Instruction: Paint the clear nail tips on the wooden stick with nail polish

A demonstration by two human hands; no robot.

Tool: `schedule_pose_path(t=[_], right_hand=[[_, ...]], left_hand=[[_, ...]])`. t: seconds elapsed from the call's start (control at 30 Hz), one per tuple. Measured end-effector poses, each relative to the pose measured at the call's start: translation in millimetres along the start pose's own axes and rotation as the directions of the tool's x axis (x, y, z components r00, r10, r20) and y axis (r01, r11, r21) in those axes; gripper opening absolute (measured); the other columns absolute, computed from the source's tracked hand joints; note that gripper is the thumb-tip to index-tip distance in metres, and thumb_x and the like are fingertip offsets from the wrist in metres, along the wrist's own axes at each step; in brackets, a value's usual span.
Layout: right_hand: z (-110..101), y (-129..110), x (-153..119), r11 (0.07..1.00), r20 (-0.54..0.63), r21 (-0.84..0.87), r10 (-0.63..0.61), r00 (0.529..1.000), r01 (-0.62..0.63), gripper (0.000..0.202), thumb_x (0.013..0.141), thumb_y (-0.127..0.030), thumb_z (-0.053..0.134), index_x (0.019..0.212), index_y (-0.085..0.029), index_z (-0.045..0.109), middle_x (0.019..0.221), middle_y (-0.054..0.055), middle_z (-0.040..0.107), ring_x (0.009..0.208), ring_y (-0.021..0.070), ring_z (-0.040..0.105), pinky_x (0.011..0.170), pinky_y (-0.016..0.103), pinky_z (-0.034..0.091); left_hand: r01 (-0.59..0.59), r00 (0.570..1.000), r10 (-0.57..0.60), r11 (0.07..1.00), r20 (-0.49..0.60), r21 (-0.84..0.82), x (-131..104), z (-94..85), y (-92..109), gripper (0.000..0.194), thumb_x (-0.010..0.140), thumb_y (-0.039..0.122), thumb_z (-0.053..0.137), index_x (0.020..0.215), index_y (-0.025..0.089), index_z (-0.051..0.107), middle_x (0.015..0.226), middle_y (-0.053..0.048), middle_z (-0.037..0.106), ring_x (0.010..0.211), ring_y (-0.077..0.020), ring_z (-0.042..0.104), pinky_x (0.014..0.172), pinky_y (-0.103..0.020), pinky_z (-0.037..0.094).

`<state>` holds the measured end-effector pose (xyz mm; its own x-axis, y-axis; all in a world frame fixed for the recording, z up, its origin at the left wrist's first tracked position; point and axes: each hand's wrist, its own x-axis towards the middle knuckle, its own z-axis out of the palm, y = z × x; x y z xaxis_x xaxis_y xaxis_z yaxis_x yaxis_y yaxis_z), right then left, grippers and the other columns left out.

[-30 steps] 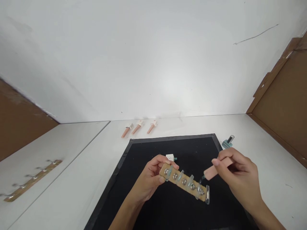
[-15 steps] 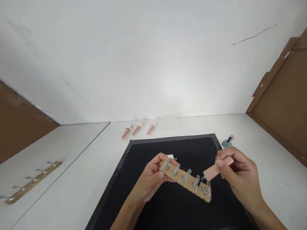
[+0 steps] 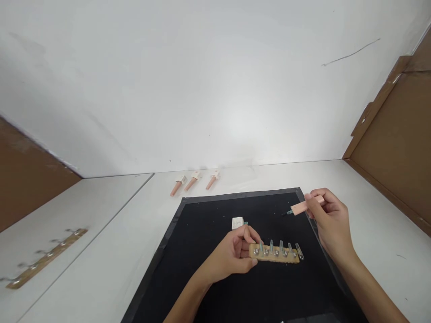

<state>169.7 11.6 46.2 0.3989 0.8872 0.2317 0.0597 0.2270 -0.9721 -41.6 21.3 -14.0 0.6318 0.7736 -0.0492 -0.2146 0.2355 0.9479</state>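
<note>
My left hand pinches the left end of a wooden strip, which bears several clear nail tips on metal posts and lies nearly level over the black mat. Between the fingers of my right hand is a pink cap, its small dark brush pointing left, above and apart from the strip. Just behind my left hand sits a white-topped bottle on the mat.
The black mat has a taped grey border. Behind it lie three pink-handled bottles. Another wooden strip with metal stands rests at the left. Brown cardboard stands at the right, before a white back wall.
The strip has moved right and levelled out in my left hand. My right hand has lifted the pink cap and brush up and away from the strip. The white-topped bottle shows more fully.
</note>
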Motion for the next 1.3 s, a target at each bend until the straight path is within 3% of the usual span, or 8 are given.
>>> schedule_pose_path(t=[0.23, 0.37, 0.5, 0.67, 0.8, 0.93, 1.1, 1.3], right_hand=[[2, 0, 1, 1.0, 0.018, -0.01, 0.012, 1.0, -0.012, 0.023, 0.075, -0.035, 0.069, 0.063, -0.019, 0.057, 0.048, -0.007, 0.039, 0.044, 0.0091, 0.038, 0.041, 0.02, 0.033], [3, -1, 1, 1.0, 0.016, -0.028, -0.001, 1.0, 0.002, 0.025, 0.071, -0.037, 0.071, 0.062, -0.02, 0.056, 0.047, -0.007, 0.041, 0.042, 0.0093, 0.039, 0.038, 0.02, 0.032], [4, 0, 1, 0.999, 0.023, -0.049, -0.005, 1.0, 0.006, 0.026, 0.071, -0.038, 0.07, 0.06, -0.02, 0.055, 0.045, -0.007, 0.043, 0.042, 0.0095, 0.038, 0.038, 0.02, 0.032], [5, 2, 3, 0.995, 0.066, -0.098, 0.004, 0.998, 0.003, 0.024, 0.073, -0.038, 0.067, 0.062, -0.021, 0.054, 0.045, -0.005, 0.047, 0.042, 0.0104, 0.039, 0.039, 0.02, 0.034], [8, 7, 3, 0.986, 0.151, -0.161, 0.057, 0.987, -0.033, 0.024, 0.075, -0.04, 0.063, 0.065, -0.021, 0.053, 0.049, -0.002, 0.057, 0.045, 0.0121, 0.043, 0.041, 0.022, 0.036], [8, 17, 5, 0.968, 0.3, -0.25, 0.116, 0.947, -0.04, 0.023, 0.078, -0.041, 0.061, 0.07, -0.021, 0.053, 0.059, 0.001, 0.067, 0.053, 0.0155, 0.054, 0.049, 0.025, 0.043], [11, 25, 2, 0.949, 0.45, -0.316, 0.141, 0.882, 0.01, 0.013, 0.082, -0.033, 0.056, 0.08, -0.021, 0.058, 0.07, 0.003, 0.072, 0.059, 0.0169, 0.059, 0.052, 0.026, 0.045], [14, 18, -8, 0.921, 0.522, -0.328, -0.01, 0.853, 0.212, 0.012, 0.085, -0.03, 0.053, 0.086, -0.021, 0.061, 0.079, 0.004, 0.071, 0.066, 0.0189, 0.064, 0.056, 0.027, 0.048]], left_hand=[[0.183, 0.981, -0.193, 0.908, -0.013, 0.378, -3, -3.0, 8, 0.021, 0.059, 0.014, 0.068, 0.072, 0.018, 0.051, 0.082, -0.001, 0.059, 0.069, -0.0136, 0.056, 0.065, -0.027, 0.044], [0.192, 0.976, -0.195, 0.557, -0.098, 0.808, -5, -8.3, 16, 0.011, 0.064, 0.024, 0.066, 0.071, 0.018, 0.059, 0.068, 0.003, 0.053, 0.06, -0.0134, 0.049, 0.054, -0.024, 0.035], [0.246, 0.948, -0.282, 0.35, -0.148, 0.904, -5, -9.5, 19, 0.012, 0.064, 0.027, 0.066, 0.074, 0.02, 0.062, 0.058, 0.007, 0.046, 0.054, -0.0123, 0.046, 0.051, -0.024, 0.029], [0.37, 0.914, -0.32, 0.396, -0.251, 0.84, -11, -24.6, 23, 0.012, 0.064, 0.017, 0.056, 0.076, 0.019, 0.058, 0.064, 0.005, 0.051, 0.058, -0.0135, 0.05, 0.053, -0.023, 0.034], [0.399, 0.899, -0.001, 0.419, -0.439, 0.816, -12, -39.9, 19, 0.019, 0.071, 0.023, 0.054, 0.089, 0.018, 0.056, 0.08, -0.002, 0.058, 0.069, -0.018, 0.055, 0.062, -0.028, 0.043], [0.278, 0.912, 0.137, 0.485, -0.386, 0.829, -1, -39.4, 5, 0.05, 0.069, 0.027, 0.062, 0.118, 0.021, 0.051, 0.122, -0.01, 0.056, 0.103, -0.0267, 0.054, 0.087, -0.038, 0.043], [0.231, 0.911, 0.14, 0.606, -0.387, 0.761, 9, -33.7, 2, 0.025, 0.072, 0.023, 0.058, 0.097, 0.018, 0.062, 0.103, -0.008, 0.067, 0.096, -0.0262, 0.058, 0.087, -0.039, 0.044], [0.07, 0.94, 0.129, 0.834, -0.317, 0.547, 3, -22.0, 14, 0.026, 0.067, 0.026, 0.067, 0.092, 0.019, 0.062, 0.093, -0.004, 0.066, 0.088, -0.0215, 0.06, 0.082, -0.033, 0.046]])
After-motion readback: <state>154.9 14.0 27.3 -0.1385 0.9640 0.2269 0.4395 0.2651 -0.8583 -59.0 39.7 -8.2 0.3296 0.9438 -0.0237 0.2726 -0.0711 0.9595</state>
